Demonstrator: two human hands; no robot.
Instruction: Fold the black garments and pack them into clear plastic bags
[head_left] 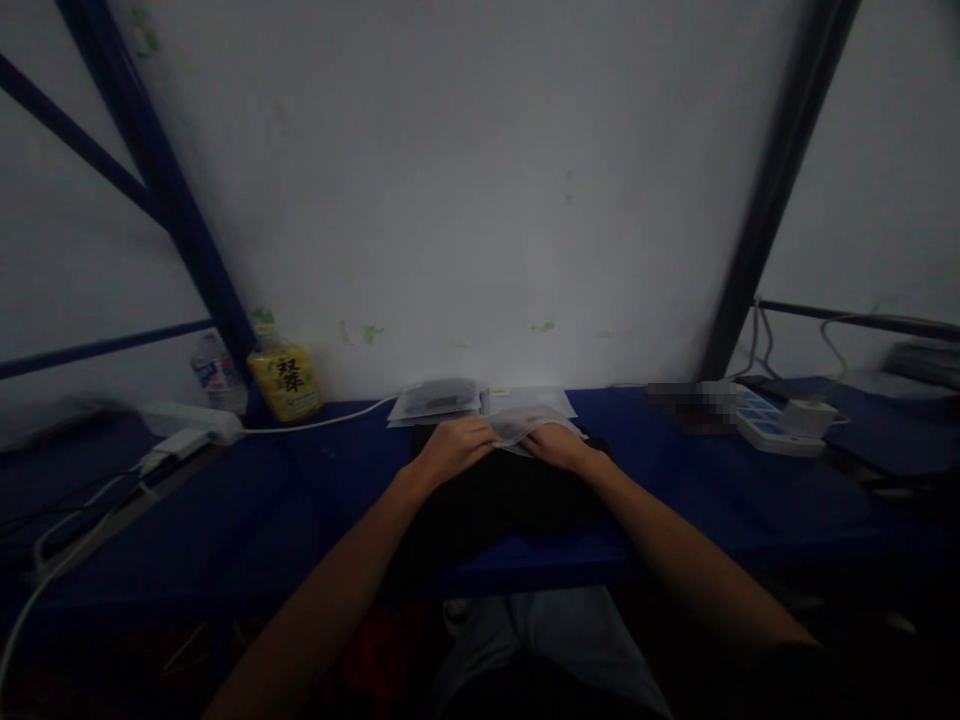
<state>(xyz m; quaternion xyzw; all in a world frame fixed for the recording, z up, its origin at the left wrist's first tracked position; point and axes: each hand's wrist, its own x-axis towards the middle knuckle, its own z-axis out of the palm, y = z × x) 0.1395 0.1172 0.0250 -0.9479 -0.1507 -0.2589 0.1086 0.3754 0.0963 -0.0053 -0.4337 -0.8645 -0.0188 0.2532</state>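
A translucent bag [525, 424] is spread between my two hands above a black cloth [502, 500] on the blue table. My left hand [459, 440] pinches the bag's left edge with closed fingers. The fingers of my right hand [556, 443] are partly hidden under or inside the bag, at its right side. Behind the hands lie a translucent packet with something dark in it [442, 397] and a stack of pale translucent bags [551, 400].
On the blue table [300, 500], a yellow package [289, 378] and a plastic bottle [217, 375] stand at the back left. White power strips lie left [187, 420] and right [772, 420], with cables. Blue metal posts rise on both sides before the wall.
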